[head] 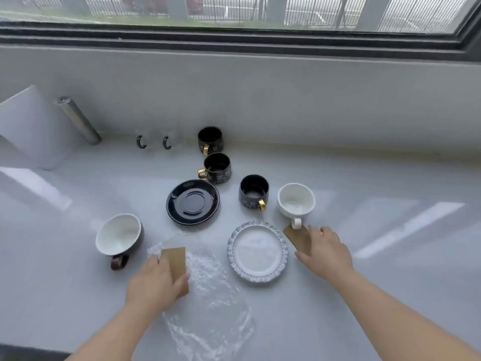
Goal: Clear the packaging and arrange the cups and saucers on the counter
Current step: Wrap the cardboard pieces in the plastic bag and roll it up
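My left hand (pixel 153 282) grips a brown card piece (pixel 177 259) that lies on a sheet of clear bubble wrap (pixel 210 303). Over by the white cup (pixel 296 201), my right hand (pixel 325 251) holds a second brown card piece (pixel 296 237) near that cup's handle. A white saucer with a blue rim (pixel 257 252) sits between my hands. Behind it stand a black saucer (pixel 193 201) and three black cups with gold handles (pixel 253 192) (pixel 217 168) (pixel 209 140). A dark cup with a white inside (pixel 119 237) leans at the left.
The white counter (pixel 390 230) runs to a low wall under a window. Two clear glass mugs with dark handles (pixel 141 142) (pixel 168 142) stand at the back. A metal cylinder (pixel 78 121) and a white board (pixel 28 126) lean at the back left.
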